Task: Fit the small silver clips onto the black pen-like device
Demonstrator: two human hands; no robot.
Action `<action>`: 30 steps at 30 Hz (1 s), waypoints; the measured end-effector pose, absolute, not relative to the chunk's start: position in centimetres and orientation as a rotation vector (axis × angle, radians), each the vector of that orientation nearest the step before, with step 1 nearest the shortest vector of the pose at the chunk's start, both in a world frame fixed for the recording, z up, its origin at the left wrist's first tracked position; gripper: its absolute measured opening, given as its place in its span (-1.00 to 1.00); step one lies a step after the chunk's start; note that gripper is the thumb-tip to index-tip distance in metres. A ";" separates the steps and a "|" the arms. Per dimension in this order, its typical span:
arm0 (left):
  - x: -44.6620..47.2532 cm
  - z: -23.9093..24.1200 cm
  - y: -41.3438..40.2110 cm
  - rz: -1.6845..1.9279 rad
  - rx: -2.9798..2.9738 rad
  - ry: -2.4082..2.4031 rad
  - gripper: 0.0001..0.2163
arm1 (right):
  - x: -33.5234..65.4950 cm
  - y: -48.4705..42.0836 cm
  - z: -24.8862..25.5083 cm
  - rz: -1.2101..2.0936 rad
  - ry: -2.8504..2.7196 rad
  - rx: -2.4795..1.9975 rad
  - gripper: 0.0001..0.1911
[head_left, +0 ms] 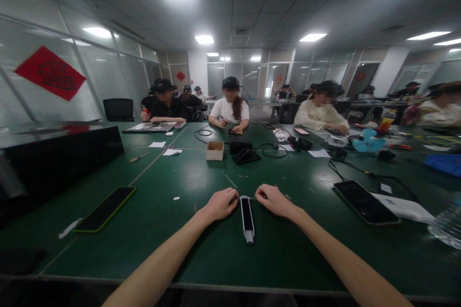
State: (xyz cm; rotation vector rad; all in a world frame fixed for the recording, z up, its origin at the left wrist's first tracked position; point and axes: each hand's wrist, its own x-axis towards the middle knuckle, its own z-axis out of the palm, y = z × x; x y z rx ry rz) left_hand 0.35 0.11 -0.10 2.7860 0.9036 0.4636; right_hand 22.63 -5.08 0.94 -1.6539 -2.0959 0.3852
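Note:
A narrow black and white device (247, 218) lies lengthwise on the green table (201, 230) in front of me. My left hand (220, 204) rests curled at the left of its far end, fingers closed, touching it. My right hand (274, 200) is curled at the right of the same end, fingertips pinched together close to the device. Whether either hand holds something small I cannot make out. Both forearms stretch in from the near edge.
A phone in a green case (106, 208) lies to the left, a black phone (365, 201) on white paper to the right. A small cardboard box (214, 150), black gadgets (244, 152) and cables lie further off. Several people sit working at the far side. A plastic bottle (446, 225) sits far right.

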 end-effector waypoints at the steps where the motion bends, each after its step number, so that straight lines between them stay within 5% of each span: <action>1: 0.4 -0.1 0.1 0.467 2.787 0.902 -0.89 | 22.6 -5.1 0.9 0.387 -2.084 -1.661 -0.78; 30: 0.3 -0.1 0.1 0.459 2.768 0.906 -0.87 | 22.4 -5.7 1.1 0.523 -2.089 -1.573 -0.80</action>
